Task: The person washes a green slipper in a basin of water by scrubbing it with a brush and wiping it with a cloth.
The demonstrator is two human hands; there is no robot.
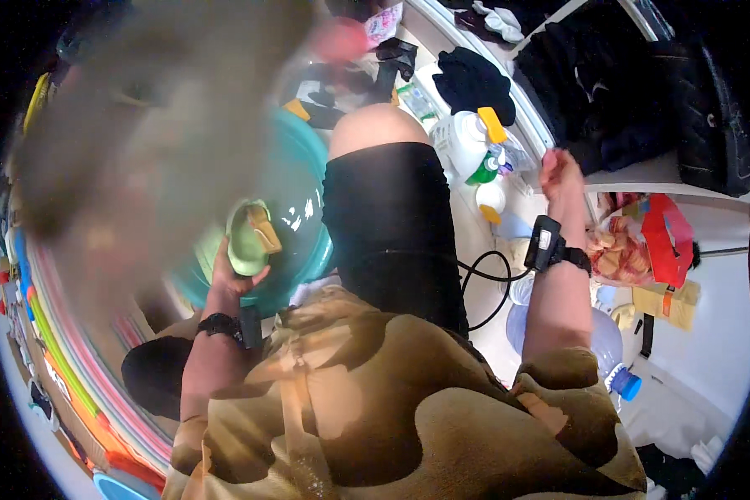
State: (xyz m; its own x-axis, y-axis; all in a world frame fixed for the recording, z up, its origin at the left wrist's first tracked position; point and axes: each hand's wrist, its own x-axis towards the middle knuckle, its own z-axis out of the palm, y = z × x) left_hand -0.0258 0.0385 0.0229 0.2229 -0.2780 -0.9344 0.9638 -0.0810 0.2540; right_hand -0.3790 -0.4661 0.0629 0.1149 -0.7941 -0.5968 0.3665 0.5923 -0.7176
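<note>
The left hand [232, 274] is holding a pale green dish [246, 245], oval and shallow, with the thumb and fingers spreading around its near end. A tan piece [266, 230] is lying in the dish; what it is, I cannot tell. Both are sitting over the teal basin [315, 155], beside the person's bare knee [381, 132]. The right hand [562, 172] is hanging well apart, near a pile of black clothes [596, 87], its fingers curling inward; whether it is gripping anything, I cannot tell. White bottles [458, 143] are standing between the knee and that hand. A blurred grey shape [175, 125] is hiding much of the basin's left side. The step in hand seems to be handling the dish at the basin; the next move is probably calling for keeping it level, so that the tan piece is not slipping out.
</note>
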